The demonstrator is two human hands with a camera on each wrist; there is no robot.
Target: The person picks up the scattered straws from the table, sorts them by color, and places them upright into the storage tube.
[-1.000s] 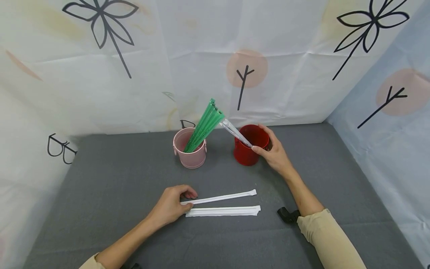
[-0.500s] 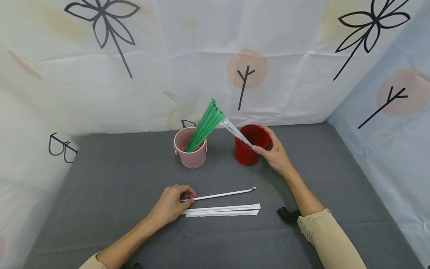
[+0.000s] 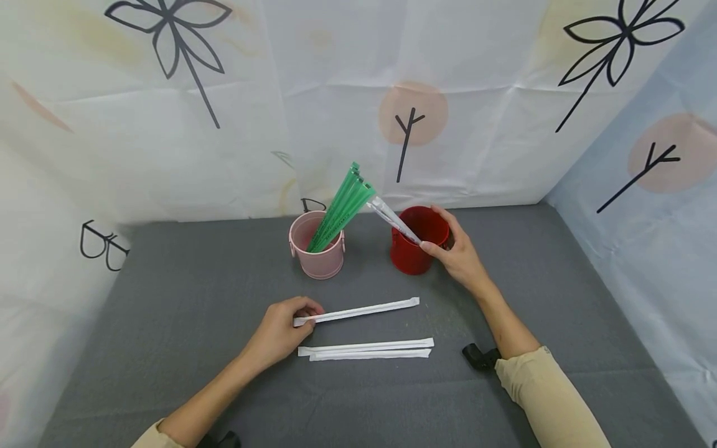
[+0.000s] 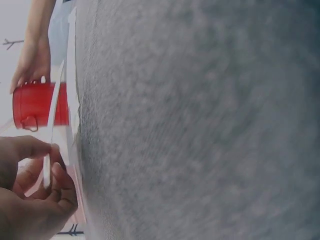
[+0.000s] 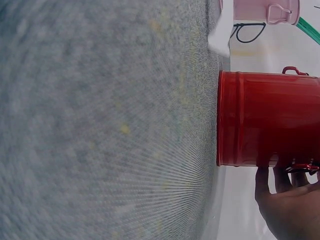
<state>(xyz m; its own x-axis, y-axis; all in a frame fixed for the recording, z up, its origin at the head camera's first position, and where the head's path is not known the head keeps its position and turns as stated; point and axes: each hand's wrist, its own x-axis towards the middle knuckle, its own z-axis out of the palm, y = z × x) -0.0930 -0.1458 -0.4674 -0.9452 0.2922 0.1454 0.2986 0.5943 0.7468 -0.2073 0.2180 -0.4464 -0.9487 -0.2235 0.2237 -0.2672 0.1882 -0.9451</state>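
My left hand (image 3: 282,325) pinches one end of a white paper-wrapped straw (image 3: 366,310), which points right above the grey cloth. Nearer to me lie several more white wrapped straws (image 3: 366,351), side by side and apart from the held one. My right hand (image 3: 462,258) holds a small red bucket (image 3: 409,260), thumb at its front rim and fingers around the right side. In the right wrist view, fingers (image 5: 283,180) touch the bucket wall. Thin wrapped straws (image 3: 391,218) lean leftward out of the red bucket; their lower ends are hidden.
Left of the red bucket stands a pink bucket (image 3: 320,267) with several green straws (image 3: 342,211) leaning right. A printed white cloth (image 3: 336,124) hangs behind the grey-covered table (image 3: 185,298). A black strap piece (image 3: 480,358) sits at the right forearm.
My left hand has drawn one wrapped straw away from the others, lifting it and moving it farther from me. The right hand and both buckets stay put.
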